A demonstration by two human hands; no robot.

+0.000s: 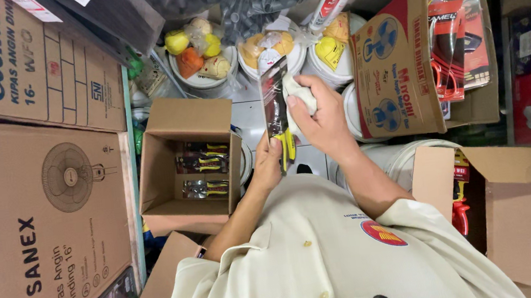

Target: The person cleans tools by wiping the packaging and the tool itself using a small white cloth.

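Note:
My left hand (268, 163) grips the lower end of a long packaged tool (276, 105) with a yellow handle, sealed in clear plastic on a red card. My right hand (318, 118) holds a white cloth (298, 93) pressed against the side of that package. Both hands are raised in front of my chest, above an open cardboard box (183, 167) that holds several more of the same packaged tools.
Large fan cartons (43, 218) are stacked on the left. White buckets (204, 67) with bagged items stand beyond the hands. An open carton (401, 62) of red packaged goods is at right, another open box (502, 209) at lower right.

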